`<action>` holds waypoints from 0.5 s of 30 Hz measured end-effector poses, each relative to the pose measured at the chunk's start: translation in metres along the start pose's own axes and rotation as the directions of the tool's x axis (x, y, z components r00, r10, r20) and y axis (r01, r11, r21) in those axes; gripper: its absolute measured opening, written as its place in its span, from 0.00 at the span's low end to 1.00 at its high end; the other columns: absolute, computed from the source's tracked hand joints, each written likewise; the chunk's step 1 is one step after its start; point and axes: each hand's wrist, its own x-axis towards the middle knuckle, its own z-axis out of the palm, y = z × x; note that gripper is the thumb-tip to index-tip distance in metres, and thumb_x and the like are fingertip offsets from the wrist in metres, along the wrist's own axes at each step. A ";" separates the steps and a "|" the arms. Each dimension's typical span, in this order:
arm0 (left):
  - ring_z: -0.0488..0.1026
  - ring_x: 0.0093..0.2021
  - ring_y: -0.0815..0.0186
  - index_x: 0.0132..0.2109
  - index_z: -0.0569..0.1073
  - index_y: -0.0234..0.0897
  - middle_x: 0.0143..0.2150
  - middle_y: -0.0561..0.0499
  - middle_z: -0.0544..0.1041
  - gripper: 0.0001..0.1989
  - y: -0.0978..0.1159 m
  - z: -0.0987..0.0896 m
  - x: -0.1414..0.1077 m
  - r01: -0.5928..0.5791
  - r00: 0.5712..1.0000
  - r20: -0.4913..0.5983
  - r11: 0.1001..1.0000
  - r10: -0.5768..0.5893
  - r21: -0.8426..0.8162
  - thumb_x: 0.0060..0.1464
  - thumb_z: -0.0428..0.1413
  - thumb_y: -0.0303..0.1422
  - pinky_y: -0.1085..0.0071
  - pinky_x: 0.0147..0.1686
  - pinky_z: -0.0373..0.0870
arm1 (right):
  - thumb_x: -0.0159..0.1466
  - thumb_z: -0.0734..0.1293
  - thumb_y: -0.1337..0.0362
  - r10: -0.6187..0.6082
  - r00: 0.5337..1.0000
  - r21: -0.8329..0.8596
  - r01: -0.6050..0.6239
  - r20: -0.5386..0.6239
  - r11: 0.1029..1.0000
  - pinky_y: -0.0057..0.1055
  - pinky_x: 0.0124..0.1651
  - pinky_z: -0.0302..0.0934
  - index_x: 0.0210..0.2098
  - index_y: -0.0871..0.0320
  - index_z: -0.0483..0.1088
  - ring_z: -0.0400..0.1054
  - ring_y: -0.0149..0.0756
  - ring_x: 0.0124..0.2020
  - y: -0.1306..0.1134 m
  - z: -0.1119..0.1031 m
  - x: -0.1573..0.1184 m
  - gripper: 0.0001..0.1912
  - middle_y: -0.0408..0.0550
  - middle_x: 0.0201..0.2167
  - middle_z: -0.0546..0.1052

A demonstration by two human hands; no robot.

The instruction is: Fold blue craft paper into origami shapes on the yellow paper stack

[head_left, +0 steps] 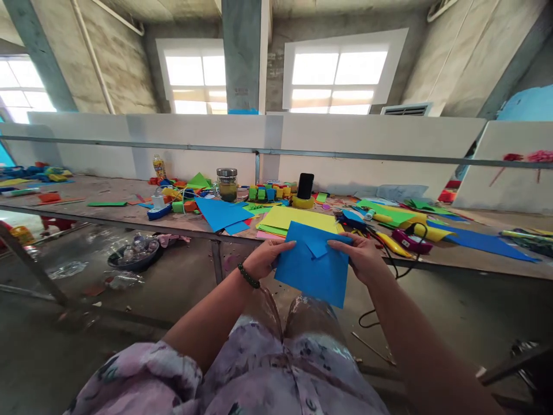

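Left hand (265, 257) and right hand (363, 257), pinched closed, hold blue sheet (311, 275) at opposite sides, probably so I keep it flat, worktop (108, 189) beyond them.

The blue sheet (309, 282) hides some fingers of the left hand (265, 259) and right hand (365, 259), and part of the yellow sheet (298, 218) behind. The picture's sides crop the worktop (101, 187); the lettering (242, 91) on the pillar (242, 52) is illegibly small.
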 end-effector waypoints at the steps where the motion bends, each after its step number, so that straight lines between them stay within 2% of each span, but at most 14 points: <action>1: 0.78 0.35 0.60 0.35 0.79 0.32 0.34 0.44 0.82 0.25 -0.001 -0.001 0.001 -0.020 1.000 0.005 1.000 0.020 -0.005 0.36 0.70 0.47 0.65 0.39 0.76 | 0.35 0.82 0.60 0.012 1.000 0.023 -0.013 0.023 1.000 0.36 0.32 0.72 0.33 0.54 0.75 0.75 0.40 0.29 0.002 0.000 0.002 0.25 0.44 0.30 0.81; 3: 0.79 0.36 0.59 0.37 0.79 0.32 0.36 0.43 0.82 0.26 -0.002 -0.002 0.007 -0.091 0.996 0.007 0.995 0.091 0.027 0.36 0.70 0.48 0.64 0.40 0.76 | 0.37 0.81 0.60 0.048 0.995 0.052 -0.052 0.088 0.997 0.41 0.38 0.73 0.35 0.54 0.76 0.76 0.44 0.35 0.006 0.001 0.006 0.26 0.47 0.35 0.82; 5: 0.79 0.35 0.58 0.38 0.80 0.31 0.36 0.42 0.82 0.27 0.004 -0.003 0.018 -0.196 0.980 0.019 0.972 0.196 0.132 0.38 0.68 0.51 0.61 0.40 0.76 | 0.38 0.81 0.59 0.034 0.992 0.045 -0.040 0.126 0.998 0.45 0.41 0.73 0.36 0.55 0.76 0.76 0.48 0.38 0.007 0.006 0.015 0.26 0.50 0.38 0.82; 7: 0.79 0.36 0.56 0.37 0.80 0.30 0.34 0.42 0.82 0.27 0.018 -0.006 0.033 -0.295 0.955 0.037 0.922 0.295 0.252 0.38 0.67 0.51 0.58 0.42 0.75 | 0.39 0.80 0.57 -0.111 0.987 -0.021 0.114 0.114 0.993 0.47 0.41 0.72 0.34 0.57 0.76 0.76 0.50 0.38 0.002 0.012 0.030 0.24 0.51 0.35 0.82; 9: 0.78 0.40 0.55 0.34 0.81 0.31 0.35 0.44 0.82 0.24 0.039 -0.011 0.052 -0.365 0.928 0.045 0.876 0.370 0.314 0.34 0.70 0.47 0.58 0.47 0.73 | 0.41 0.79 0.54 -0.348 0.929 -0.142 0.364 0.126 0.921 0.49 0.43 0.70 0.32 0.59 0.77 0.75 0.50 0.38 -0.008 0.016 0.048 0.21 0.51 0.32 0.81; 11: 0.75 0.49 0.55 0.31 0.81 0.34 0.39 0.46 0.82 0.19 0.060 -0.018 0.071 -0.433 0.894 0.051 0.829 0.445 0.353 0.31 0.72 0.41 0.62 0.54 0.68 | 0.43 0.78 0.54 -0.527 0.834 -0.229 0.552 0.166 0.802 0.47 0.49 0.67 0.29 0.59 0.77 0.74 0.49 0.42 -0.020 0.017 0.068 0.18 0.51 0.35 0.81; 13: 0.72 0.53 0.57 0.29 0.81 0.36 0.41 0.47 0.81 0.15 0.075 -0.026 0.087 -0.496 0.852 0.079 0.751 0.517 0.437 0.33 0.72 0.39 0.65 0.56 0.65 | 0.45 0.77 0.54 -0.616 0.765 -0.261 0.643 0.187 0.720 0.44 0.52 0.65 0.28 0.58 0.77 0.73 0.47 0.45 -0.028 0.016 0.087 0.16 0.50 0.38 0.80; 15: 0.74 0.49 0.57 0.28 0.80 0.35 0.37 0.47 0.81 0.15 0.080 -0.035 0.101 -0.507 0.836 0.114 0.674 0.537 0.537 0.38 0.69 0.43 0.65 0.52 0.68 | 0.47 0.76 0.53 -0.640 0.754 -0.287 0.652 0.150 0.702 0.42 0.48 0.66 0.27 0.58 0.77 0.73 0.45 0.41 -0.029 0.013 0.105 0.15 0.49 0.35 0.80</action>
